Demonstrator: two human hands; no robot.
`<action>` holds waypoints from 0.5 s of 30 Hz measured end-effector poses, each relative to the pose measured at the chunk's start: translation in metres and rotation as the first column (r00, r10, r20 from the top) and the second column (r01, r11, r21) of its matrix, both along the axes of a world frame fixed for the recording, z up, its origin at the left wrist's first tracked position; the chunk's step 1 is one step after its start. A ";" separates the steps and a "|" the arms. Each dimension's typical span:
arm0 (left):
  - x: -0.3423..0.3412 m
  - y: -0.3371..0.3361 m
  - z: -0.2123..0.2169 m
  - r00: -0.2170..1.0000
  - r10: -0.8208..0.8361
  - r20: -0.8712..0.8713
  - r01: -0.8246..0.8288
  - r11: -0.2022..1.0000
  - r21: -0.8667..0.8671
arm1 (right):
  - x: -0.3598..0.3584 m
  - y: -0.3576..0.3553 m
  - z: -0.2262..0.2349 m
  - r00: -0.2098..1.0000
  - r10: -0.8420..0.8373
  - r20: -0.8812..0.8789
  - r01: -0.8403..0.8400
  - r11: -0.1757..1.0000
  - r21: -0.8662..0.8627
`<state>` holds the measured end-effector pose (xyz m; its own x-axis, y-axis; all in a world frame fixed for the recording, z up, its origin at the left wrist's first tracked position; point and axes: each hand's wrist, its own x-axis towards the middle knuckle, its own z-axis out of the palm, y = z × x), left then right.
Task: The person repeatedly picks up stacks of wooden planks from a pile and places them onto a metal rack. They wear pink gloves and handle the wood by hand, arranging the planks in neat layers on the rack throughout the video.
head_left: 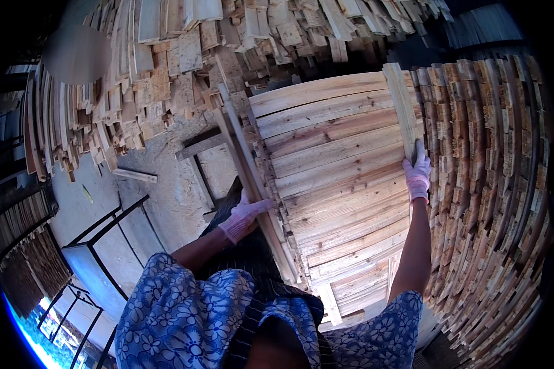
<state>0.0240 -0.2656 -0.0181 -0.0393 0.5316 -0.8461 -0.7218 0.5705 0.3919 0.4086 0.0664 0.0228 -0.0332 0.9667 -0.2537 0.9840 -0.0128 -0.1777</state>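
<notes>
A wide panel of pale wooden boards (335,150), laid side by side in rows, lies in front of me. My left hand (247,216), in a light pink glove, is closed over long narrow wooden strips (252,163) along the panel's left edge. Its fingers reach across the strips toward the boards. On the right edge, my right hand (417,174), gloved the same way, grips the near end of a pale wooden slat (401,107). That slat lies lengthwise along the edge, across the ends of the boards. The undersides of both hands are hidden.
A tall stack of wooden slats (480,178) stands close along the right side. Loose slats (160,61) are heaped across the far side and far left. Black metal frames (104,230) stand at the left, and a single slat (134,175) lies on the floor.
</notes>
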 end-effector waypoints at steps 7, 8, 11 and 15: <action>0.002 0.027 0.005 0.969 -0.235 -0.076 0.224 0.965 -0.135 | -0.026 0.000 0.024 0.938 -0.023 0.346 0.073 0.989 -0.131; 0.003 0.018 -0.014 0.984 -0.169 -0.059 0.165 0.984 -0.065 | -0.050 -0.011 0.039 0.913 0.108 0.394 -0.085 0.993 -0.077; 0.006 -0.010 -0.056 1.000 -0.029 0.003 0.028 0.993 0.117 | -0.124 -0.071 0.071 0.840 0.462 0.284 -0.496 0.866 0.060; -0.003 0.015 0.068 0.944 0.006 0.330 -0.102 0.956 0.276 | -0.193 -0.263 0.075 0.576 -0.075 -0.814 -0.509 0.747 -0.428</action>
<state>0.0209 -0.2503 0.0496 0.1741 0.7567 -0.6301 -0.8626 0.4258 0.2730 0.2159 -0.1968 0.0983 -0.6732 0.5569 -0.4864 0.4591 -0.2008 -0.8654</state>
